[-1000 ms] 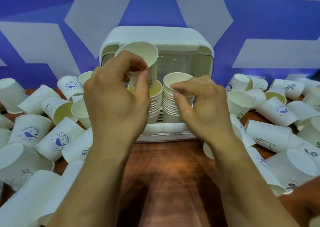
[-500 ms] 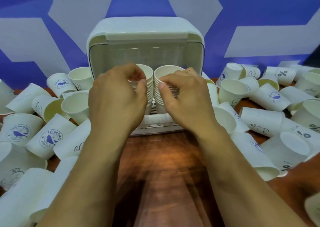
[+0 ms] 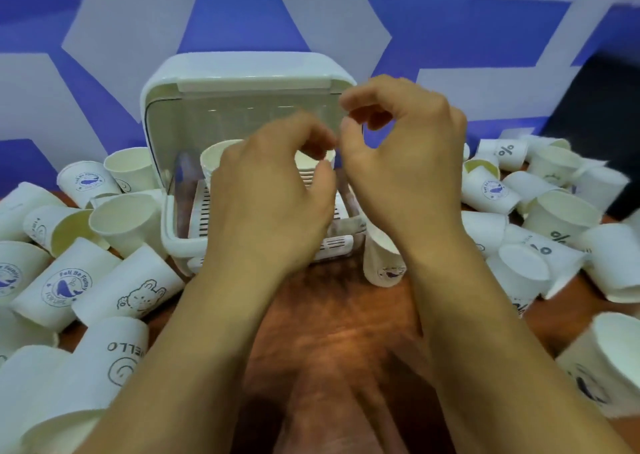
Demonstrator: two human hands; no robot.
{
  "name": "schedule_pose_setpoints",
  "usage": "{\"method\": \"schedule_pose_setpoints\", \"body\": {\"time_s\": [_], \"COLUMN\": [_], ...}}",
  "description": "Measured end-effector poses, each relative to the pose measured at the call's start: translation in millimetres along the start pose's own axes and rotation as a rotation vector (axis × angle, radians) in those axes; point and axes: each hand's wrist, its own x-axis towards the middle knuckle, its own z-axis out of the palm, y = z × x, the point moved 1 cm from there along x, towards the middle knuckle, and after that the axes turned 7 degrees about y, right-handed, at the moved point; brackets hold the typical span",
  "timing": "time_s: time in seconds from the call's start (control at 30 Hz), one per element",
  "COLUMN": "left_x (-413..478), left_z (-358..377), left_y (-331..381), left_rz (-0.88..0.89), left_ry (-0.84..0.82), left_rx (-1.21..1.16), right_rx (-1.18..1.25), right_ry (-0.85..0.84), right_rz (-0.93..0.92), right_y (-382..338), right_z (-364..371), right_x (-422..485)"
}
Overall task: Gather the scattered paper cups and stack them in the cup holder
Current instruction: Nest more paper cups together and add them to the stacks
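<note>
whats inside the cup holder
Inside the holder, a left stack and a right stack of cups on a slotted tray; only tops show. The left hand and right hand cover the rest.

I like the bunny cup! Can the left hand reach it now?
Probably yes: the bunny cup lies on the table near the left hand, with nothing covering it.
</note>
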Motion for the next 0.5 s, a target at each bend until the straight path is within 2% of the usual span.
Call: {"method": "schedule_pose_setpoints", "body": {"time_s": [0.1, 0.27, 0.5], "left_x": [-12, -36, -55], "left_z": [18, 52, 75], "left_y": [7, 8, -1], "left_rz": [0.058, 0.142, 0.194], "left_ry": [-0.145, -0.453, -0.461], "left_rx": [0.059, 0.221, 0.296], "right_rx": [-0.058, -0.178, -0.372], "right_ry": [0.035, -0.143, -0.547], "right_rz": [0.045, 0.169, 0.258], "right_y": [9, 40, 62], "right_z": [-25, -60, -89], "right_x": [-13, -63, -71]}}
